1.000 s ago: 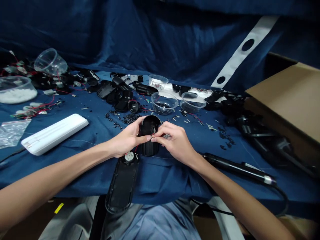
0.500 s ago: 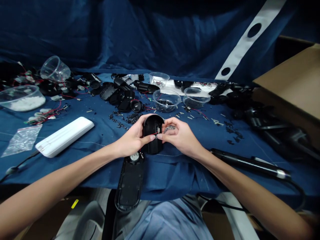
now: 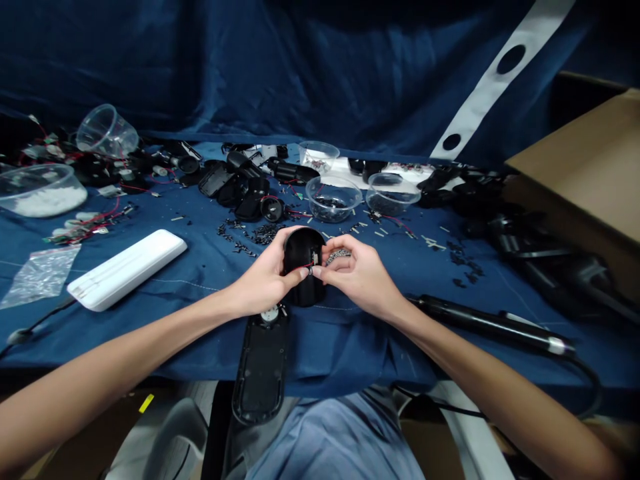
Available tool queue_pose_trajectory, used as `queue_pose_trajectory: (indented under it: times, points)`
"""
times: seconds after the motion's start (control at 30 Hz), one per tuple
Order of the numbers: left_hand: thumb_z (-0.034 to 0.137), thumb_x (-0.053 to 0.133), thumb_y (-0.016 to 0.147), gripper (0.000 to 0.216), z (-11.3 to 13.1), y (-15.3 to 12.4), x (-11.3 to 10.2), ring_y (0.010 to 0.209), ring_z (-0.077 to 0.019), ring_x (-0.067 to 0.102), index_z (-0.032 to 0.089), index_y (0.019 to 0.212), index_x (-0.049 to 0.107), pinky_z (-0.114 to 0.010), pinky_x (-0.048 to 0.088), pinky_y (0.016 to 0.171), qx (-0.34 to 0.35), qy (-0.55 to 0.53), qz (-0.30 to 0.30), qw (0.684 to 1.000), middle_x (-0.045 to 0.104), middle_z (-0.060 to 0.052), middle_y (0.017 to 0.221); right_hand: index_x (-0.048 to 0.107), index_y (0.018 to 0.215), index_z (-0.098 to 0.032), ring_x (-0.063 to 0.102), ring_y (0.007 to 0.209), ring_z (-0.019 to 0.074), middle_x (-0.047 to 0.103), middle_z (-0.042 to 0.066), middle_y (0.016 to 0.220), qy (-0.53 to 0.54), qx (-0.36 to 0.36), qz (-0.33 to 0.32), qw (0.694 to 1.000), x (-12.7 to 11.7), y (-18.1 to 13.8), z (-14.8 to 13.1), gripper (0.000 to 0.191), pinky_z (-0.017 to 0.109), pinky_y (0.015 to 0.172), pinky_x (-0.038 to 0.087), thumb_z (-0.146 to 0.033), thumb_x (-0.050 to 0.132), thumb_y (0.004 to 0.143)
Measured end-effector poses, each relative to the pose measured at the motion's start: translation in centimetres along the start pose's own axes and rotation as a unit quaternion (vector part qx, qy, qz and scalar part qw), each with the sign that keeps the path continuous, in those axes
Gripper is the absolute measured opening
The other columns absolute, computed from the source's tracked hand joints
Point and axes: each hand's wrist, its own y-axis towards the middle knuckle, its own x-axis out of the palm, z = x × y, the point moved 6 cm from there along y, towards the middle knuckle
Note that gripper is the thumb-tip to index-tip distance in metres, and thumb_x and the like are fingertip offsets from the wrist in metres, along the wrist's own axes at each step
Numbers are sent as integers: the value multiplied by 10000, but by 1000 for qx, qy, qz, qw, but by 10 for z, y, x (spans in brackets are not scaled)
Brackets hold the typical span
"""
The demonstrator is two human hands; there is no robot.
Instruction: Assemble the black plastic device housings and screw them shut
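Note:
My left hand (image 3: 273, 277) grips a black plastic housing (image 3: 301, 247) from its left side, the thumb laid across its open front. At the housing's right edge, my right hand (image 3: 357, 270) pinches something small between thumb and fingertips, beside a thin red wire and a small pale part inside the shell. What exactly sits in that pinch is too small to make out. Just below, a long black cover (image 3: 261, 373) with a round white part (image 3: 270, 313) at its top hangs over the table's front edge, close under the left hand.
Clear plastic bowls (image 3: 334, 200) stand behind the hands, near scattered small black screws (image 3: 267, 233). A white power bank (image 3: 127, 270) lies to the left. At right rest a black cylindrical tool (image 3: 495, 323) with a cable and a cardboard box (image 3: 585, 147). Wired parts (image 3: 90, 227) are piled at left.
Both hands stay on the housing in nearly the same hold, the fingertips shifting only slightly. The whole view has moved a little.

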Motion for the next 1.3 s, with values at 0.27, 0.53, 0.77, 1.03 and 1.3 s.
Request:
queue_pose_trajectory:
  times: [0.27,0.53,0.77,1.03,1.3]
  points:
    - [176,789,806,766,-1,0,4,1386,-291,552,219,1462,397,-452,405,1208,-19,-63,-11,998,528,-145,1481,535,1010,-224,622,802,107,607,-15,1043,18,9,-16,1000,5,0,4,469,289,757,553,-306,882,705]
    - [212,854,808,843,9,0,2,1288,-276,609,289,1502,382,-419,496,1109,11,-19,-18,1000,538,-121,1453,594,1082,-224,696,934,143,612,21,1181,57,16,-94,994,-2,4,-2,520,321,857,600,-263,917,677]
    - [229,860,782,652,8,5,-7,1244,-274,617,210,1337,518,-440,468,1125,8,-7,60,998,624,-103,1333,670,998,-223,689,863,184,683,53,1034,-109,-128,46,985,-11,-10,-30,172,352,742,593,-290,764,871]
    - [157,842,758,576,-2,1,0,1050,-258,705,258,1232,532,-410,546,916,-119,-179,92,972,682,-24,1131,747,1178,-191,696,806,211,760,77,928,-356,-335,-94,867,57,-50,-40,368,374,729,553,-501,665,998]
    - [274,728,907,439,6,-5,7,885,-171,641,277,1265,475,-345,498,904,-172,-281,76,941,652,10,1037,745,1283,-168,679,1038,270,773,124,1181,-374,-337,-115,856,64,-47,-34,351,442,896,589,-369,566,1057]
